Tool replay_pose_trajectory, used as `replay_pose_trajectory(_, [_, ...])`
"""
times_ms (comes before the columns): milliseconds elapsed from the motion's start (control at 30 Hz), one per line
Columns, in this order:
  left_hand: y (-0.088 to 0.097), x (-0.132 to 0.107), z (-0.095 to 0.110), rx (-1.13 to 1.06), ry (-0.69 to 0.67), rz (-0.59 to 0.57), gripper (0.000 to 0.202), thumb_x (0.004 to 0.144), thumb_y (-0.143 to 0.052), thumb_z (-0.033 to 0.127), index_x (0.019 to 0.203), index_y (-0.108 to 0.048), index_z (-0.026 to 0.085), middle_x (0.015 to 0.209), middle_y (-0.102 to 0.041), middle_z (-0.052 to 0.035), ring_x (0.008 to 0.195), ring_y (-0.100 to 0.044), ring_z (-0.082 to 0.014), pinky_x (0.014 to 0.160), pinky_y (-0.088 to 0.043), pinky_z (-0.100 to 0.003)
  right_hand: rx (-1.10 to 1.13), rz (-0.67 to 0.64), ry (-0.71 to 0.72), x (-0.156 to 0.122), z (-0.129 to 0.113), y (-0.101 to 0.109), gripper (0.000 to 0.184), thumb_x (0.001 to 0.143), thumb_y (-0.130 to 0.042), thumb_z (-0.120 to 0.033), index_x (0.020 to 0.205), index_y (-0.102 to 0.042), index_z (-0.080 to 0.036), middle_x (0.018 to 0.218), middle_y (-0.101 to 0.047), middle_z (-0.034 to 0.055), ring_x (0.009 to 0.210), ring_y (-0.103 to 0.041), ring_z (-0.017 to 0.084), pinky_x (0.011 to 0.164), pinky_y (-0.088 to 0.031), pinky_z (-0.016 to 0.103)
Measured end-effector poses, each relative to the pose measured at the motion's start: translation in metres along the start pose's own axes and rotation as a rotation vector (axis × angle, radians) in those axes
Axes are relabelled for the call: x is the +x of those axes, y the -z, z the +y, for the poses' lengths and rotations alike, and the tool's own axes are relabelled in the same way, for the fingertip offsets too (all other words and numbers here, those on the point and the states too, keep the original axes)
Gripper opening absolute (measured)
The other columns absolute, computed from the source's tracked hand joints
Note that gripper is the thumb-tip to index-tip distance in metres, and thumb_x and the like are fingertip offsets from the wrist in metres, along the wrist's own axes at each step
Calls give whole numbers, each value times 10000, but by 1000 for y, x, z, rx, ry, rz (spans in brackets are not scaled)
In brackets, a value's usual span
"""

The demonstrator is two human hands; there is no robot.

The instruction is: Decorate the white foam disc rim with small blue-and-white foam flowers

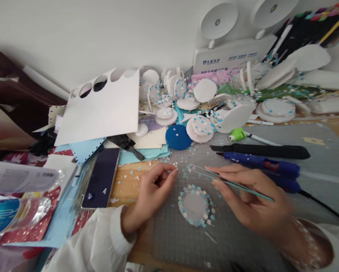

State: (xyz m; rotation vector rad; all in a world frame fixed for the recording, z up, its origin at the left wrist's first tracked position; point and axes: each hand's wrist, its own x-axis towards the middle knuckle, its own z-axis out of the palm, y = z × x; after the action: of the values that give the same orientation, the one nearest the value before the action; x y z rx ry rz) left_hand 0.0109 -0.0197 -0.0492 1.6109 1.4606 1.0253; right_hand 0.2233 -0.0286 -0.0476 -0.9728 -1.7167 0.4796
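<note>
My right hand (251, 196) holds a pair of teal tweezers (237, 185) like a pen, their tips pointing left over the grey cutting mat (169, 245). The tips stand slightly apart; whether they grip anything is too blurred to tell. My left hand (156, 187) is closed in a pinch of thumb and forefinger. A tiny pale speck shows at its fingertips, too small to make out. Between and below my hands a round white disc (193, 207) lies on the mat, ringed with small blue and white flower pieces. Loose flower pieces (186, 160) are scattered beyond it.
A blue hot glue gun (260, 164) and a black utility knife (260, 151) lie at right. Behind are a blue round lid (178, 137) and several flower-trimmed white discs (202, 128). A phone (101, 177) and a white board with round cutouts (101, 109) are at left.
</note>
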Motion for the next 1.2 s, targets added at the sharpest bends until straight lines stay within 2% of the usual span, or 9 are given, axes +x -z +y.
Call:
replay_pose_trajectory(100, [0, 1, -1, 31, -15, 36, 162, 844, -589, 275, 820, -660, 131, 526, -390, 63, 486, -364, -76, 462, -315, -179, 26, 30, 7, -3, 1, 1, 339, 729, -683, 12, 987, -608, -196, 973, -713, 41, 922, -713, 180, 817, -587, 296])
replay_pose_trajectory(300, [-1, -1, 0, 93, -26, -4, 135, 843, -585, 247, 799, -658, 141, 507, -373, 71, 462, -328, -67, 448, -273, -185, 82, 62, -41, -2, -5, 3, 405, 742, -659, 11, 1042, -585, -251, 1012, -706, 47, 924, -714, 225, 736, -610, 355])
replay_pose_trajectory(467, [-2, -2, 1, 145, -21, -19, 126, 830, -597, 236, 753, -648, 150, 505, -385, 65, 462, -345, -67, 456, -273, -192, 71, 42, -11, -1, -7, 4, 399, 746, -653, 18, 1039, -582, -243, 998, -707, 38, 922, -715, 206, 778, -607, 341])
replay_pose_trajectory(667, [0, -2, 1, 91, -21, -13, 283, 853, -590, 292, 612, -541, 153, 523, -405, 50, 485, -341, -71, 457, -274, -193, 43, -25, -3, -3, -4, 4, 369, 755, -672, -18, 1040, -581, -235, 1022, -713, 49, 945, -707, 200, 816, -599, 346])
replay_pose_trajectory(800, [2, -4, 1, -7, -45, -15, 159, 867, -585, 289, 810, -625, 146, 551, -397, 56, 502, -347, -79, 473, -294, -196, 39, -87, 33, -2, -4, 3, 331, 782, -649, -37, 1040, -577, -232, 1012, -730, 64, 926, -717, 203, 781, -611, 336])
replay_pose_trajectory(900, [2, -5, 0, -44, -81, -74, 178, 839, -636, 283, 946, -659, 142, 543, -357, 74, 482, -322, -71, 461, -281, -194, 36, -102, 34, -2, -5, 1, 309, 791, -641, -55, 1039, -579, -231, 1001, -737, 71, 915, -723, 212, 766, -614, 339])
replay_pose_trajectory(967, [1, -6, -1, -38, -103, -104, 190, 823, -659, 274, 957, -674, 140, 529, -353, 79, 472, -318, -65, 456, -281, -190, 49, -114, 38, -2, -6, 0, 305, 794, -637, -61, 1043, -579, -228, 1009, -735, 75, 920, -723, 214, 767, -614, 339])
replay_pose_trajectory(1100, [-1, -6, -2, -9, -104, -119, 159, 859, -614, 270, 851, -702, 137, 531, -481, 39, 485, -386, -72, 459, -314, -189, 85, -126, 40, -2, -7, -1, 321, 785, -638, -41, 1043, -579, -222, 1017, -730, 73, 929, -719, 207, 787, -609, 337])
replay_pose_trajectory(1200, [-1, -5, -2, -37, -46, -131, 200, 873, -602, 305, 808, -692, 140, 605, -583, 0, 534, -461, -89, 491, -372, -192, 113, -67, -19, -1, -7, -1, 329, 790, -637, -42, 1042, -566, -240, 1017, -718, 64, 938, -710, 211, 763, -611, 347])
